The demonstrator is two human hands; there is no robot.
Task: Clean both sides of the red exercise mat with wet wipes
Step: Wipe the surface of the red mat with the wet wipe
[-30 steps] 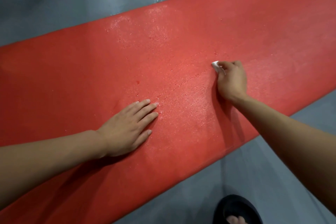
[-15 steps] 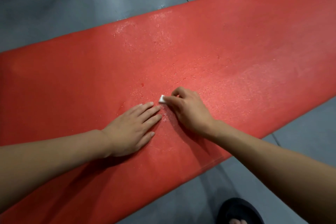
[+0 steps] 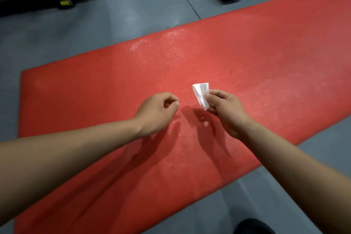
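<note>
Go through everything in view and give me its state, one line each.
red exercise mat: flat on the floor, unrolled, wet sheen across its middle.
wet wipe: crumpled, held above the mat.
right hand: pinches the wipe.
left hand: raised, fingers loosely curled, holding nothing.

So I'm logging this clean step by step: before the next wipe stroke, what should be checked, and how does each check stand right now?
1. White wet wipe held securely: ok, pinched in the right hand.
2. Wipe touching the red foam exercise mat: not ok, it looks lifted above it.
3. Left hand bracing the mat: not ok, raised, fingers loosely curled, holding nothing.
4. Mat lying flat on the grey floor: ok in the part visible.
5. Wipe clean enough to reuse: cannot tell.
6. Underside of the mat cleaned: cannot tell.
</note>
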